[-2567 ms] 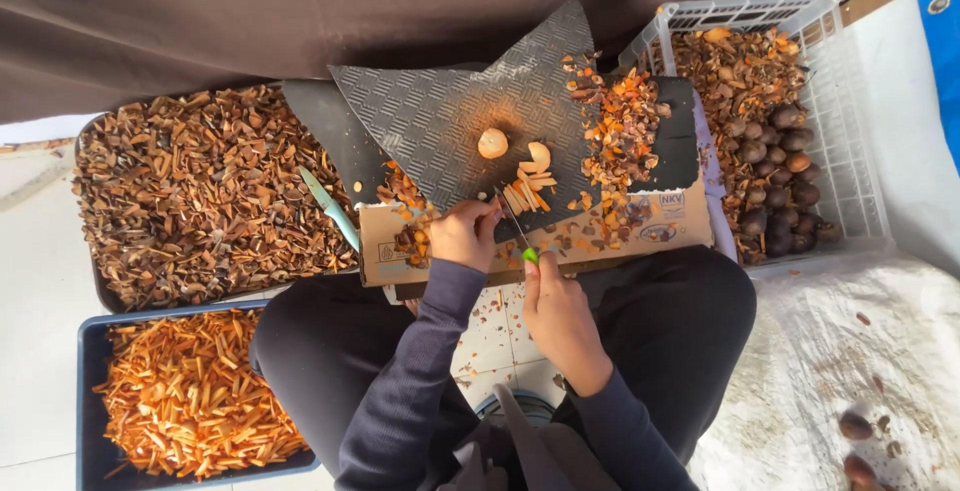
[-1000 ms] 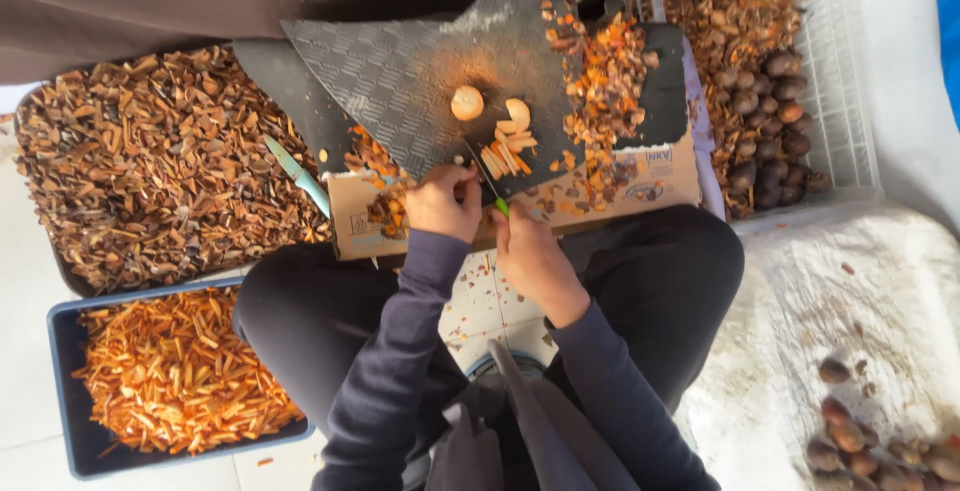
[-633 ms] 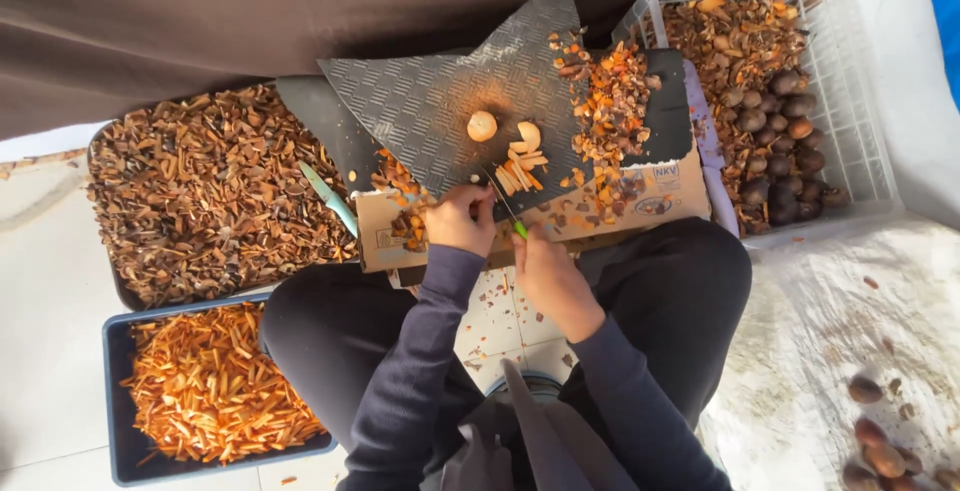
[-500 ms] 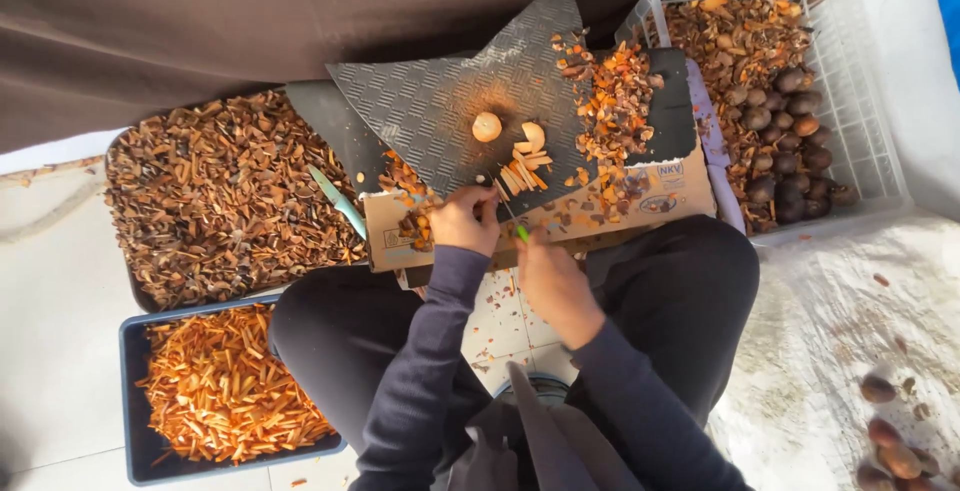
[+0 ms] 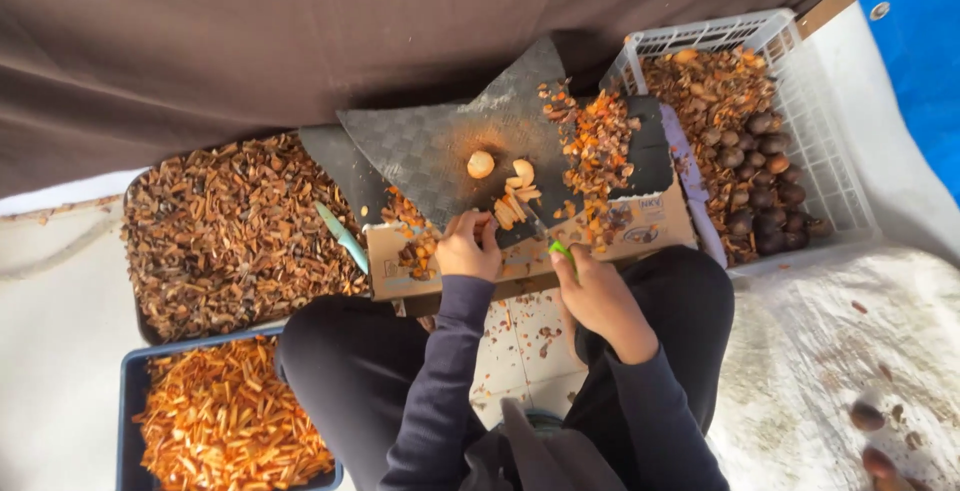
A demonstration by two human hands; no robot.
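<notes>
My right hand grips a green-handled knife whose blade points up at pale cut pieces on a dark grey mat. My left hand is curled at the mat's near edge, fingers closed around a small piece that I cannot make out. A round peeled nut lies on the mat just beyond the cut pieces. A heap of orange-brown peelings covers the mat's right side. The mat rests on a cardboard box over my lap.
A second green-handled knife lies left of the box. A tray of brown husk chips is at left, a blue bin of orange strips below it. A white crate with dark nuts and peelings stands right. Loose nuts lie at lower right.
The view has shifted and swayed between frames. Both hands stay at the mat's near edge with the knife by the cut pieces; little else differs.
</notes>
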